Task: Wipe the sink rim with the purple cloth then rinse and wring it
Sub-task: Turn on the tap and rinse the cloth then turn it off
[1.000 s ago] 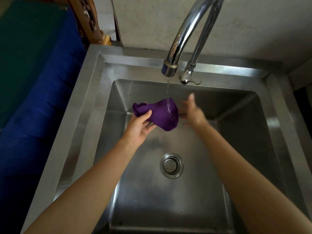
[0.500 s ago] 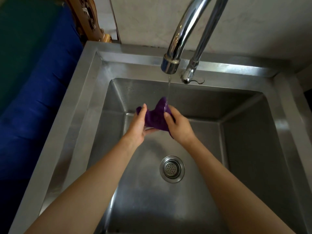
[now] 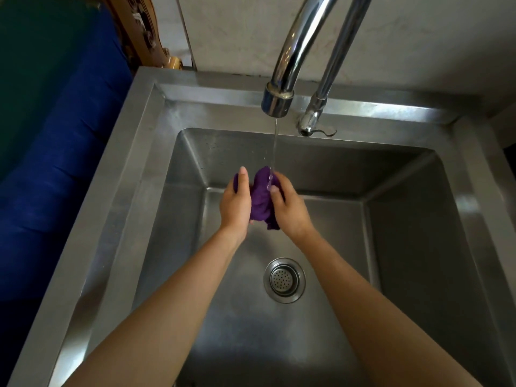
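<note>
The purple cloth is bunched up between both hands, above the steel sink basin and under a thin stream of water from the chrome tap. My left hand grips its left side with the thumb up. On the right side, my right hand holds the cloth with curled fingers. The water lands on the top of the cloth near my right fingers. A tail of cloth hangs down between my wrists. The steel sink rim runs around the basin.
A round drain strainer sits in the basin floor below my hands. A second thinner spout stands right of the tap. A blue and green cushion and carved wood lie left of the sink. A pale wall is behind.
My right hand moved in from open beside the cloth and took hold of it. The cloth went from spread out to bunched between both hands.
</note>
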